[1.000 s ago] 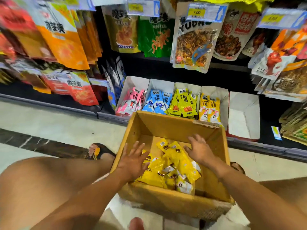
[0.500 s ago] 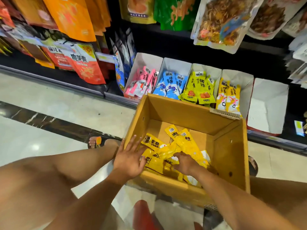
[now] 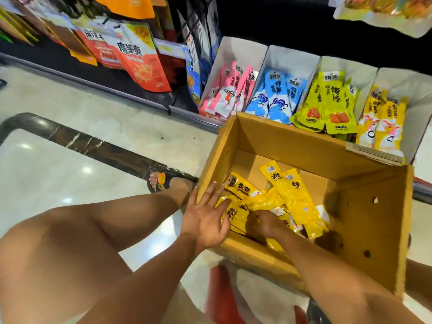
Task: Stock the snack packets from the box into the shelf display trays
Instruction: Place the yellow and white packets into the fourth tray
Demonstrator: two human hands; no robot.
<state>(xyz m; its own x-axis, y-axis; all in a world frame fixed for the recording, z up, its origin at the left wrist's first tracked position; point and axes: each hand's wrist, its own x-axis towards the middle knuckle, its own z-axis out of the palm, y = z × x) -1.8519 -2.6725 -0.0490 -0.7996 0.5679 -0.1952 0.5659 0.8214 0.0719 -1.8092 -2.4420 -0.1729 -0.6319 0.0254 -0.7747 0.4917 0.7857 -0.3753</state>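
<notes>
Head view: a cardboard box (image 3: 301, 141) stands on the floor (image 3: 70, 183) between the person's legs, its far wall close against the bottom shelf (image 3: 112, 80)
Task's thing: yellow packets (image 3: 298, 197) lie in a loose heap on the box bottom, mostly in the near half; the far strip of the bottom is bare cardboard
Long axis: the two top packets run lengthwise away from the person, barcode ends tilted to the far left; those beneath lie crossed every way
Right hand (image 3: 264, 222): down inside the box by the near wall, sunk in the heap, fingers curled into the film and grasping some of the packets; how many cannot be told
Left hand (image 3: 205, 216): released, fingers straight and spread, palm over the near-left corner of the box rim, fingertips reaching onto the nearest packets
Deciding relation: the display trays (image 3: 289, 59) stand side by side just beyond the far wall, ahead of and above both hands
Likely target: the yellow tray (image 3: 411, 90) behind the far-right corner looks the match by colour, though the print is too small to be sure; the right hand is the nearer one to it
Arm pose: both forearms slope down and forward, the right one deeper in the box, its wrist bent down
Coming move, as judged: lift the bunch clear of the far wall, turn the packets upright and drop them in beside those already standing
Risk: slick film may slip from a partial hold
</notes>
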